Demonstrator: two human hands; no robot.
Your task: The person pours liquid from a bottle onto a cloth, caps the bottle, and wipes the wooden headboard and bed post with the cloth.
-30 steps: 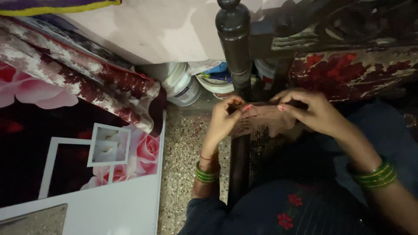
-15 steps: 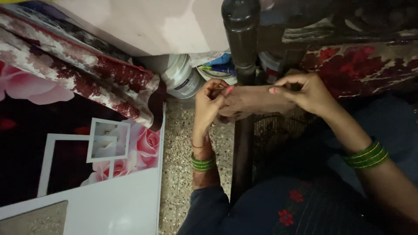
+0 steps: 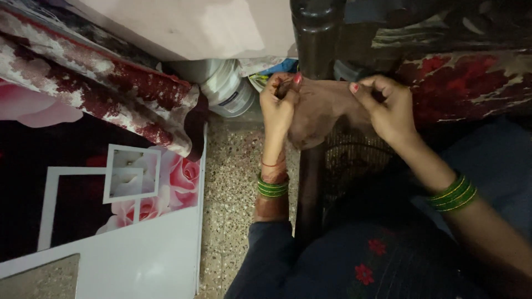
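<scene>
Over a speckled stone floor (image 3: 233,182) beside the dark wooden bedpost (image 3: 315,39), our left hand (image 3: 279,105) and right hand (image 3: 388,108) pinch a brown cloth (image 3: 321,111) between closed fingertips, stretching it taut against the post.

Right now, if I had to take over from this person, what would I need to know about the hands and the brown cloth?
Left hand: pinching the left end of the brown cloth, fingers closed on it.
Right hand: pinching the cloth's right edge.
Cloth: held up between both hands, in front of the dark wooden post, partly bunched.
Nearby: white plastic jar on the speckled floor, floral bedding to the left.
Done: cloth is gripped at both ends.
Left: it is not flat or folded yet; I cannot tell what shape it should take.
</scene>
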